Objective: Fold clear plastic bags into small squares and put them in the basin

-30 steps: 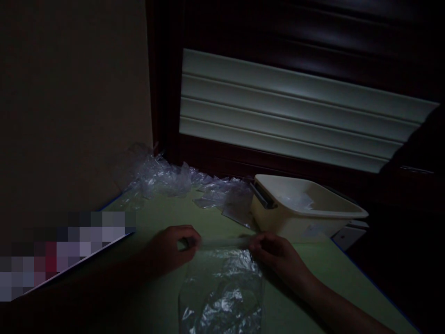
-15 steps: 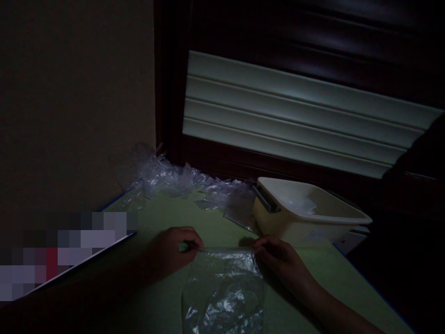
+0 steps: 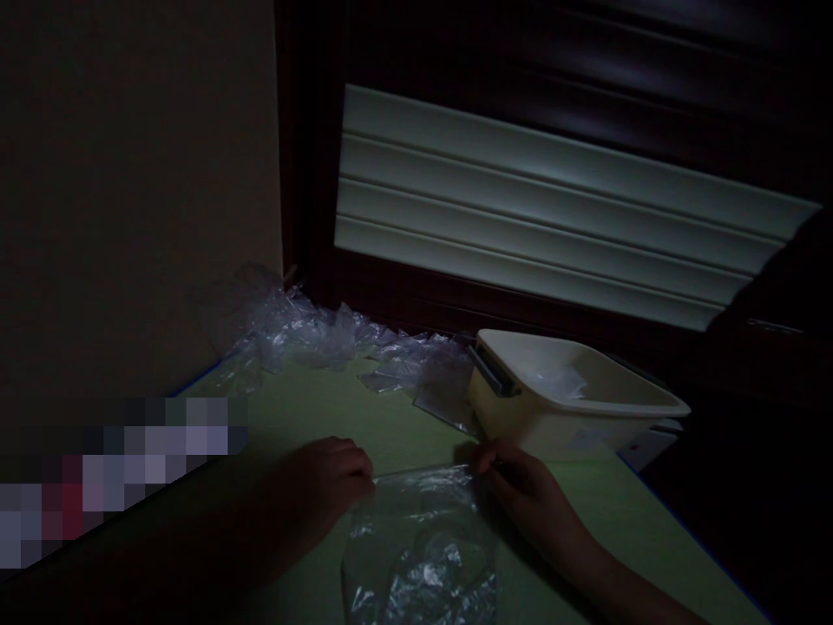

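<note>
A clear plastic bag [image 3: 423,547] lies at the near middle of the green tabletop [image 3: 312,408], its surface crinkled and shiny. At its upper left corner my left hand [image 3: 331,477] is closed, with the fingers curled over the edge. My right hand [image 3: 521,486] pinches the upper right corner between thumb and fingers. The bag's top edge runs nearly straight between the two hands. Something rounded and transparent shows within or under the bag, too dim to make out. The bag's lower end runs out of the frame.
A cream plastic bin [image 3: 560,425] with a dark handle stands at the back right, some clear plastic inside it. Crumpled clear plastic bags [image 3: 305,330] are heaped along the back edge. Behind them is a dark door with pale slats [image 3: 540,217]. A blurred-out patch covers the left side.
My left hand has turned over slightly, its fingers now folded down at the bag's corner. My right hand keeps its pinch. The view has shifted a little.
</note>
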Tool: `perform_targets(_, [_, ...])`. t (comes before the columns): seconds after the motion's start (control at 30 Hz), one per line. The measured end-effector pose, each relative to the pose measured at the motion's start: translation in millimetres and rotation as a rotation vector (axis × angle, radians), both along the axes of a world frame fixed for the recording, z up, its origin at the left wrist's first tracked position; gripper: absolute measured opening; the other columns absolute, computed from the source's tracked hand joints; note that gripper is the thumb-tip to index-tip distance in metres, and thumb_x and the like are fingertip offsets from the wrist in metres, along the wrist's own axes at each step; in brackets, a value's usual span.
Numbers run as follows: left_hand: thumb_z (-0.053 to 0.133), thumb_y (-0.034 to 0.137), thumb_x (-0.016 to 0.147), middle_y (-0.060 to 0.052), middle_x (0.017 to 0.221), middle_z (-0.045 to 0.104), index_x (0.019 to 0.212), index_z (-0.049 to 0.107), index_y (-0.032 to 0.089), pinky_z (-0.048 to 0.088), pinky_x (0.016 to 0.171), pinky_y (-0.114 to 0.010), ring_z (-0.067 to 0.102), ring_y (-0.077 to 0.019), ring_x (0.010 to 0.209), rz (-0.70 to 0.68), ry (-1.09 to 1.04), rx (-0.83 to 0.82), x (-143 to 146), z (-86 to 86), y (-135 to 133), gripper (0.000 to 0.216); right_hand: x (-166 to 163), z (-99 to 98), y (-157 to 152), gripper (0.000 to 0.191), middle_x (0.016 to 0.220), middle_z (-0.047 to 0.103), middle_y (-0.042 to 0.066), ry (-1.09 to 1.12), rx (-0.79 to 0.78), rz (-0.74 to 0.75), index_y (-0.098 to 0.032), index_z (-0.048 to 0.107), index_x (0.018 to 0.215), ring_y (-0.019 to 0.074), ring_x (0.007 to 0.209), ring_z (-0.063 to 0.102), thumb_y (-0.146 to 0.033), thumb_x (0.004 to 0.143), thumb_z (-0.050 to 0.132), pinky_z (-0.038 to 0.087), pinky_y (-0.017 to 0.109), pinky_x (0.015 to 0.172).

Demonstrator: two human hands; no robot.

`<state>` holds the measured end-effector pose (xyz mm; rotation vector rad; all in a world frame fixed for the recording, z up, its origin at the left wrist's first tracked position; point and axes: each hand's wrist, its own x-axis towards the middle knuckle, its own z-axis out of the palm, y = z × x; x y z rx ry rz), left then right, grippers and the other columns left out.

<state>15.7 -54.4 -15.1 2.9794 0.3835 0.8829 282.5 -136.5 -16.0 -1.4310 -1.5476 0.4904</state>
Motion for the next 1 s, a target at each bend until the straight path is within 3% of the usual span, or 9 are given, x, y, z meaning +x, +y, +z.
perform_targets(0.17, [0.045, 0.007, 0.092, -0.002, 0.08, 0.065, 0.081, 0.061, 0.016, 0.041, 0.066, -0.027, 0.054, -0.0164, 0.074, -0.003, 0.006, 0.132, 1, -4.8, 0, 0.022, 1, -1.9, 0, 0.011, 0.069, 0.057, 0.003, -0.077, 0.038, 0.009, -0.019, 0.054, 0.068, 0.0183, 0.066, 0.057, -0.022, 0.073, 0.046, 0.046, 0.032, 0.062])
perform_targets(0.33, [0.044, 0.006, 0.092, -0.003, 0.081, 0.068, 0.082, 0.061, 0.016, 0.045, 0.07, -0.028, 0.058, -0.017, 0.074, -0.048, 0.069, 0.259, 0, 0.1, -2, 0.022, 1, -0.2, -3, 0.017, 0.073, 0.056, 0.005, -0.329, 0.067, 0.027, -0.018, 0.055, 0.069, 0.0169, 0.067, 0.057, -0.011, 0.074, 0.041, 0.046, 0.029, 0.061])
perform_targets(0.47, [0.045, 0.008, 0.092, -0.004, 0.08, 0.069, 0.084, 0.063, 0.014, 0.048, 0.065, -0.026, 0.06, -0.0163, 0.071, -0.019, 0.037, 0.254, 1, 3.4, -6, 0.021, 5, 3.8, -8, 0.023, 0.076, 0.058, 0.008, -0.518, 0.086, 0.024, -0.017, 0.061, 0.072, 0.0168, 0.065, 0.058, -0.011, 0.082, 0.041, 0.048, 0.028, 0.059])
perform_targets(0.57, [0.044, 0.008, 0.093, -0.005, 0.078, 0.069, 0.086, 0.064, 0.012, 0.048, 0.062, -0.025, 0.06, -0.0157, 0.069, 0.024, -0.011, 0.253, 1, 5.4, -11, 0.021, 0, 17.0, -14, 0.024, 0.089, 0.064, 0.012, -0.622, 0.181, 0.036, -0.015, 0.065, 0.089, 0.0209, 0.08, 0.063, -0.008, 0.081, 0.043, 0.053, 0.031, 0.068])
perform_targets(0.67, [0.047, 0.007, 0.092, -0.004, 0.085, 0.069, 0.086, 0.064, 0.013, 0.049, 0.066, -0.026, 0.06, -0.0165, 0.074, 0.021, 0.066, 0.31, 0, 5.8, -13, 0.019, -19, 36.4, -16, 0.038, 0.108, 0.065, 0.016, -0.764, 0.277, 0.151, -0.012, 0.061, 0.112, 0.0233, 0.097, 0.063, -0.002, 0.08, 0.044, 0.053, 0.034, 0.08])
perform_targets(0.73, [0.051, 0.007, 0.09, -0.004, 0.088, 0.069, 0.087, 0.063, 0.014, 0.048, 0.07, -0.027, 0.06, -0.0167, 0.078, 0.026, 0.151, 0.313, -1, 4.8, -13, 0.015, -38, 47.0, -13, 0.042, 0.111, 0.066, 0.014, -0.88, 0.285, 0.316, -0.014, 0.058, 0.118, 0.0227, 0.098, 0.064, -0.001, 0.08, 0.048, 0.052, 0.035, 0.085])
perform_targets(0.83, [0.056, 0.006, 0.087, -0.004, 0.088, 0.068, 0.09, 0.062, 0.015, 0.047, 0.073, -0.027, 0.06, -0.017, 0.08, 0.044, 0.239, 0.285, -2, 5.0, -13, 0.012, -64, 52.3, -4, 0.037, 0.113, 0.066, 0.014, -0.982, 0.21, 0.461, -0.013, 0.059, 0.118, 0.0225, 0.1, 0.064, -0.003, 0.083, 0.051, 0.051, 0.035, 0.088])
perform_targets(1.0, [0.06, 0.007, 0.084, -0.005, 0.093, 0.068, 0.09, 0.062, 0.016, 0.045, 0.079, -0.03, 0.06, -0.0197, 0.087, 0.014, 0.317, 0.263, -6, 15.6, -14, 0.011, -73, 43.7, 4, 0.03, 0.115, 0.065, 0.016, -1.031, 0.057, 0.513, -0.011, 0.067, 0.102, 0.0256, 0.102, 0.063, 0.002, 0.079, 0.052, 0.046, 0.038, 0.094])
